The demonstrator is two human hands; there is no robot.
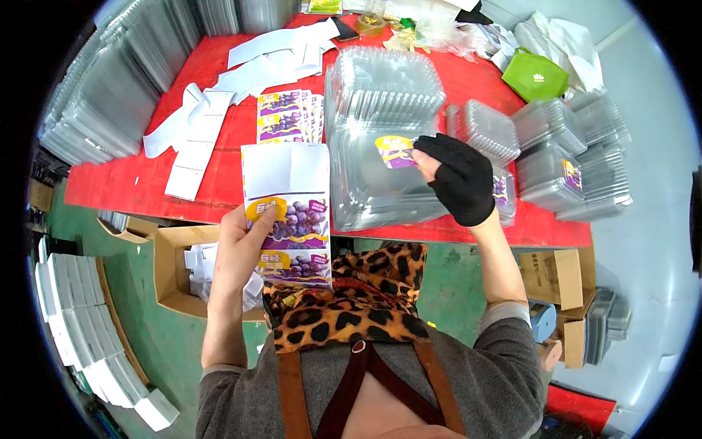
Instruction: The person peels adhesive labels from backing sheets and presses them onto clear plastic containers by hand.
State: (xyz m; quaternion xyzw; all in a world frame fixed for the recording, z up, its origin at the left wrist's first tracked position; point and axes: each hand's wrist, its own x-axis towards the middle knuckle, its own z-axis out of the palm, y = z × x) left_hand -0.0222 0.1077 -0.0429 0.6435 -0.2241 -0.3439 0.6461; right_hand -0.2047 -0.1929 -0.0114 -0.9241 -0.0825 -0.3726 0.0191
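Left hand [245, 234], thumb on top, grips the sheet of grape labels [298, 219] at the table's front edge; gloved right hand [462, 175], fingers narrowed, pinches a single label [395, 152] over the large clear containers [380, 190], touching or just above, can't tell; more printed sheets [280, 117] lie just beyond the left hand; smaller clear tubs [491, 132] stand right, a green bag [537, 75] behind, all on the red table [117, 183].
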